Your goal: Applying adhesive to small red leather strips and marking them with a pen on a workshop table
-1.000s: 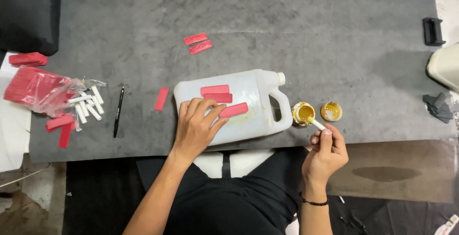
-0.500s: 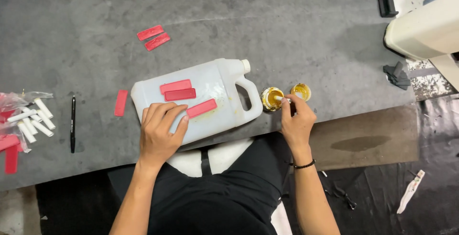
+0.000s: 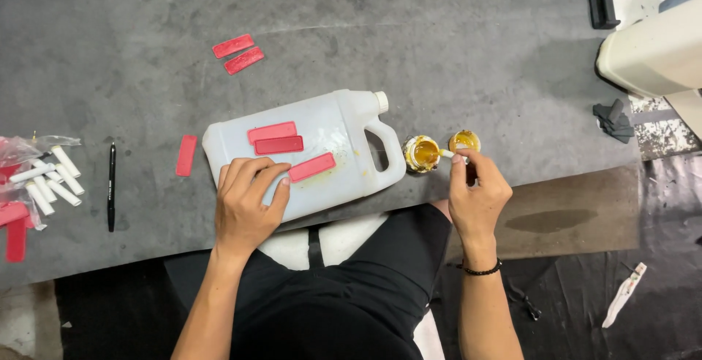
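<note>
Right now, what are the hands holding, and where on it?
The right hand pinches a small white stick by its near end, tip in the open jar. The left hand only presses flat on the white jug, gripping nothing.

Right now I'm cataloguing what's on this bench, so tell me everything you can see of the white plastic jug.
The white plastic jug is a translucent-looking canister lying on its side on the grey table, its white screw cap and moulded handle pointing right. Three red strips lie on its upward face, with yellowish smears near the lowest one. The left hand rests flat on its near corner. A small open pot of yellow paste sits just beside the handle.
</note>
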